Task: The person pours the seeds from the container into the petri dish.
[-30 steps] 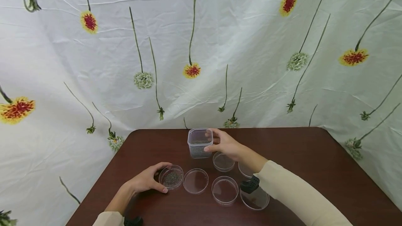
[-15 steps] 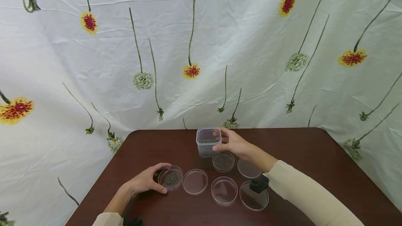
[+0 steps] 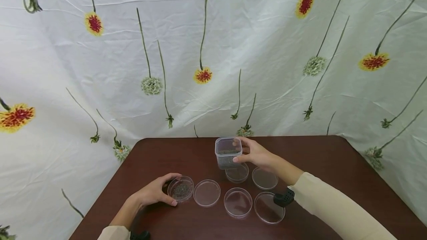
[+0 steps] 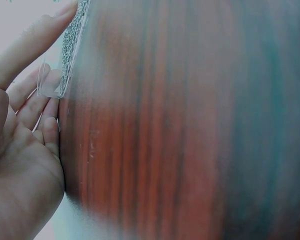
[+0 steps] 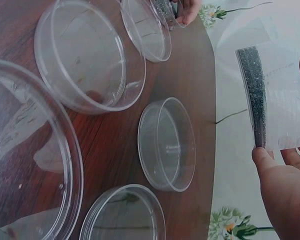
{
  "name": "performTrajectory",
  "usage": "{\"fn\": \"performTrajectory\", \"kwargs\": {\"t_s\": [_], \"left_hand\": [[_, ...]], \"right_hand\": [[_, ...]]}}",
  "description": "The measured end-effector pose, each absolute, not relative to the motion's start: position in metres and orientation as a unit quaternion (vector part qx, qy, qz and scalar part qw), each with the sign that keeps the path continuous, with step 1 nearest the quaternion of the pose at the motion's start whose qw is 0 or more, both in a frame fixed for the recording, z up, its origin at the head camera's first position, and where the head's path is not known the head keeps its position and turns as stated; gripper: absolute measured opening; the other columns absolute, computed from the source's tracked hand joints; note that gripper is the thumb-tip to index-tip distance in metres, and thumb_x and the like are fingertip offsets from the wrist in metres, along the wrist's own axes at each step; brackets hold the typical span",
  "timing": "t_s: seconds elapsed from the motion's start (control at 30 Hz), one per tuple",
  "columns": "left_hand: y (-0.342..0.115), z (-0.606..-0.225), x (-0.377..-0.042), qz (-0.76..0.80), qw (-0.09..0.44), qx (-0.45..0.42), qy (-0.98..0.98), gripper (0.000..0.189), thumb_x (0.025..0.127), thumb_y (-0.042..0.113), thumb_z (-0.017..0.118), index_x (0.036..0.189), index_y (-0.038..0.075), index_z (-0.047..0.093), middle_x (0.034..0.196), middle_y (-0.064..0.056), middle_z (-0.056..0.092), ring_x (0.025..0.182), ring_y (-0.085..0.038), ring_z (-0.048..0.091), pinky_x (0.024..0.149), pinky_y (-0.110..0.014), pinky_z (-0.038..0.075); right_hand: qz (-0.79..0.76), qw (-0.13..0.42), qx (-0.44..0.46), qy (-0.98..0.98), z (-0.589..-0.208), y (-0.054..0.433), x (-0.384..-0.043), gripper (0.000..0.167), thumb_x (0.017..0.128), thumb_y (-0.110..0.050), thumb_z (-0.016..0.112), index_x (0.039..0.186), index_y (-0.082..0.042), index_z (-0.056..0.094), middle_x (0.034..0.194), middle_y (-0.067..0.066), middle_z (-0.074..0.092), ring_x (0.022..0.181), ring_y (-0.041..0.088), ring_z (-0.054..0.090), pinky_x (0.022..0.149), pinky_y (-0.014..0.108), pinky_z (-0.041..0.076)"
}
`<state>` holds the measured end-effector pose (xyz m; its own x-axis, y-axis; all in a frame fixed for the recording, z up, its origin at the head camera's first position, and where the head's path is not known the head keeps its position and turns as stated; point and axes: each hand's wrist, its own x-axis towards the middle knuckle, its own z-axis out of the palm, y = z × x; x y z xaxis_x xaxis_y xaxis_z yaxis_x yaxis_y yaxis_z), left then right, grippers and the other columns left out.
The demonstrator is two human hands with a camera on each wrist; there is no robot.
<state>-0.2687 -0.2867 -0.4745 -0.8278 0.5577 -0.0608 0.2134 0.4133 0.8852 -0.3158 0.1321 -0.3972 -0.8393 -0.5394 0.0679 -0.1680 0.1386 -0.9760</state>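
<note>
My left hand (image 3: 154,191) holds a clear petri dish (image 3: 181,189) on the table, thumb on its near side and fingers on its far side. Dark, fine grains lie in that dish. In the left wrist view, the thumb and fingers surround the grain-filled dish (image 4: 70,47) at the upper left. My right hand (image 3: 255,155) grips a square clear plastic tub (image 3: 227,161), partly filled with similar grains. The tub is raised and upright, overlapping the back petri dish (image 3: 237,175) in the head view. In the right wrist view, the tub (image 5: 285,100) shows a layer of grains along its bottom.
Several clear petri dishes stand on the dark brown table (image 3: 310,158): one (image 3: 207,193) beside the held dish, one (image 3: 238,203) front centre, one (image 3: 267,210) front right and one (image 3: 265,179) behind it. A white flowered cloth (image 3: 180,29) hangs behind the table.
My right hand has carried the tub rightward, from left of the back petri dish to over it in the head view. My left hand and its dish have stayed put.
</note>
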Motion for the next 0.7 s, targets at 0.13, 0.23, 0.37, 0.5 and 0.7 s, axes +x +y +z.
{"fn": "performTrajectory", "kwargs": {"t_s": [0.13,0.23,0.37,0.5,0.7], "left_hand": [[-0.287,-0.475,-0.268,0.491,0.175,0.235,0.821,0.088,0.079,0.013,0.092,0.151,0.0,0.044,0.14,-0.021,0.055,0.122,-0.037,0.056,0.092,-0.038,0.051],[-0.287,-0.475,-0.268,0.491,0.173,0.235,0.821,0.088,0.078,0.013,0.092,0.151,-0.001,0.044,0.139,-0.021,0.055,0.122,-0.036,0.056,0.091,-0.037,0.051],[-0.287,-0.476,-0.268,0.495,0.174,0.233,0.819,0.088,0.078,0.012,0.092,0.151,-0.001,0.044,0.139,-0.021,0.055,0.121,-0.036,0.056,0.091,-0.036,0.051],[-0.287,-0.477,-0.268,0.496,0.172,0.232,0.819,0.088,0.077,0.011,0.093,0.15,0.0,0.045,0.139,-0.02,0.056,0.122,-0.036,0.056,0.091,-0.036,0.051],[-0.287,-0.477,-0.268,0.497,0.17,0.231,0.819,0.088,0.077,0.01,0.092,0.15,-0.001,0.045,0.139,-0.02,0.056,0.122,-0.037,0.056,0.091,-0.036,0.051]], "right_hand": [[-0.605,0.149,-0.237,0.746,-0.396,0.14,-0.314,0.081,0.092,-0.005,0.078,0.159,0.0,0.032,0.157,0.02,0.04,0.144,0.04,0.038,0.106,0.05,0.045],[-0.601,0.15,-0.241,0.747,-0.395,0.145,-0.313,0.081,0.093,-0.006,0.078,0.159,0.001,0.032,0.156,0.022,0.04,0.144,0.042,0.038,0.106,0.051,0.045],[-0.6,0.152,-0.246,0.746,-0.394,0.152,-0.313,0.08,0.093,-0.006,0.077,0.158,0.002,0.032,0.156,0.025,0.039,0.143,0.044,0.038,0.102,0.05,0.048],[-0.601,0.155,-0.246,0.745,-0.393,0.159,-0.313,0.08,0.093,-0.006,0.077,0.159,0.003,0.031,0.156,0.026,0.038,0.144,0.045,0.036,0.099,0.047,0.051],[-0.6,0.147,-0.242,0.748,-0.396,0.173,-0.312,0.082,0.093,-0.004,0.077,0.159,0.005,0.029,0.157,0.027,0.037,0.145,0.046,0.035,0.099,0.046,0.051]]}}
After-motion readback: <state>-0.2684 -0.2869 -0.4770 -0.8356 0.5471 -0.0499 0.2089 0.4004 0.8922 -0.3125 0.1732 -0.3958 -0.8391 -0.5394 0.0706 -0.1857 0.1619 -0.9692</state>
